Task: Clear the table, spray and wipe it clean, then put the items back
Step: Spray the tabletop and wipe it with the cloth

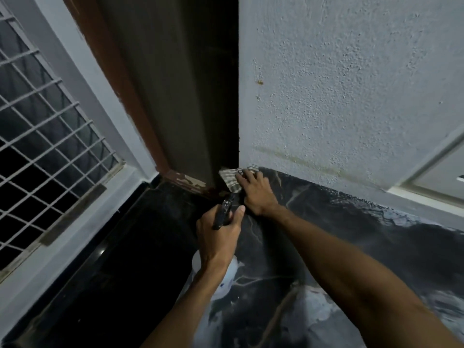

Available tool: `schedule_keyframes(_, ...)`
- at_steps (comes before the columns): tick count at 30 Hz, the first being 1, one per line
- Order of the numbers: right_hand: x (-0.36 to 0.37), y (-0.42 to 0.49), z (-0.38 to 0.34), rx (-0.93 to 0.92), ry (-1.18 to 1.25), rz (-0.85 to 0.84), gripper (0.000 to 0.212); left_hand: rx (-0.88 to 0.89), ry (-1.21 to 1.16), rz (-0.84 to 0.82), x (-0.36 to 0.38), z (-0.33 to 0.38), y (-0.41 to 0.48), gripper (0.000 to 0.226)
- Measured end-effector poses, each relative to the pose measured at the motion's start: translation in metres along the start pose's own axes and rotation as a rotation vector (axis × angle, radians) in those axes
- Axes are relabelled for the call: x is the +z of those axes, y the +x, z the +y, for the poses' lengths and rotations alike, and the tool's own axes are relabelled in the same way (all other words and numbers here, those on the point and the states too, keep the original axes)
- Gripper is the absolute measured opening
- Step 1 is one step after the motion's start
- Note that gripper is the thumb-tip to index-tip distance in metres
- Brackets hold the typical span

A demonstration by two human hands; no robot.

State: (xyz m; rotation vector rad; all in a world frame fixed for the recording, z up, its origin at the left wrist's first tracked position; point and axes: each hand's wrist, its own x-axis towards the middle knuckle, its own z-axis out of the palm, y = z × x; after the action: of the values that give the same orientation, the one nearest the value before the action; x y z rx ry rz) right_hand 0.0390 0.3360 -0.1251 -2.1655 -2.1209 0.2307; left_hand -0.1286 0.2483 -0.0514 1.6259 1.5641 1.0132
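Observation:
My left hand (pixel 219 234) grips a spray bottle; its dark trigger head (pixel 223 213) sticks up above my fist and part of its white body (pixel 227 275) shows below my wrist. The nozzle points toward the far corner. My right hand (pixel 256 192) lies flat on a striped grey-and-white cloth (pixel 229 180), pressing it onto the black marbled table top (pixel 326 234) in the far corner, against the wall and the door frame. Most of the cloth is hidden under the hand.
A rough white wall (pixel 351 84) rises directly behind the surface on the right. A dark door with a chipped brown frame (pixel 185 180) stands at the corner. A barred window (pixel 45 146) with a pale sill is on the left. Wet sheen shows along the wall edge.

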Motion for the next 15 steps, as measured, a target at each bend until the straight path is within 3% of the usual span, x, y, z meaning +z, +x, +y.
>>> schedule_keyframes(4, -0.013, -0.007, 0.035, 0.263, 0.108, 0.098, 0.064, 0.018, -0.005, 0.015, 0.013, 0.006, -0.002, 0.046)
schedule_keyframes(8, -0.008, -0.076, 0.061, 0.049, 0.053, 0.041, 0.072, 0.018, -0.001, 0.001, 0.031, 0.016, -0.012, 0.042)
schedule_keyframes(12, -0.021, -0.158, 0.138, 0.462, 0.141, 0.158, 0.068, 0.082, -0.018, -0.090, 0.066, 0.051, -0.044, 0.046)
schedule_keyframes(15, -0.018, -0.222, 0.165, 0.323, 0.035, 0.085, 0.068, 0.062, -0.028, -0.174, 0.103, 0.077, -0.065, 0.048)
